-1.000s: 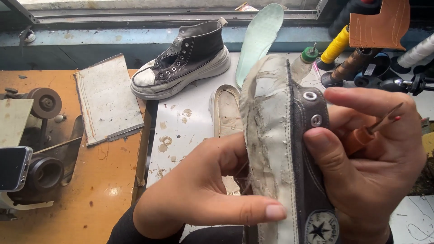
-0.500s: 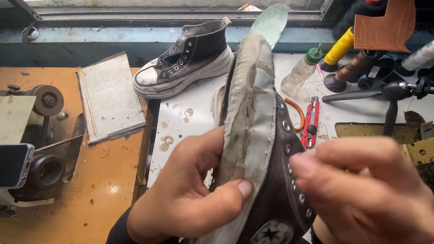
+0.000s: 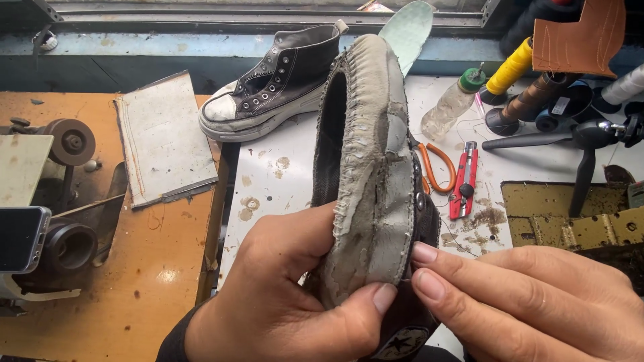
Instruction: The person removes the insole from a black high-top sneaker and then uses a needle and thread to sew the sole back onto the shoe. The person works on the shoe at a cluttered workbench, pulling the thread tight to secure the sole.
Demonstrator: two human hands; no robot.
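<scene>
- Left hand [image 3: 282, 295] at 7 o'clock of the view, closed around a soleless high-top shoe upper [image 3: 372, 174]; thumb lies across the grey bottom, fingers wrap behind.
- Shoe upper held centre frame, above the white worktable [image 3: 282, 167], bottom side facing the camera, toe toward 12 o'clock. Bottom is grey, rough, frayed along the edge; dark canvas with metal eyelets shows on its right flank.
- Right hand [image 3: 530, 302] at 5 o'clock; fingertips [image 3: 429, 268] pinched together against the upper's right edge near the eyelets. Whether anything thin is held between them: cannot tell.
- Second shoe, a complete black high-top sneaker [image 3: 275, 84] with white platform sole, lies on the table at 11 o'clock, well apart from the hands.
- Pale green insole [image 3: 409, 27] at 12 o'clock, behind the upper's toe.
- Red utility knife [image 3: 464, 179] and orange-handled scissors [image 3: 436, 167] at 3 o'clock, just beside the upper.
- Plastic bottle with green cap [image 3: 456, 104] and yellow thread spool [image 3: 510, 67] at 1–2 o'clock.
- Grey board [image 3: 164, 141] on the orange bench at 10 o'clock.
</scene>
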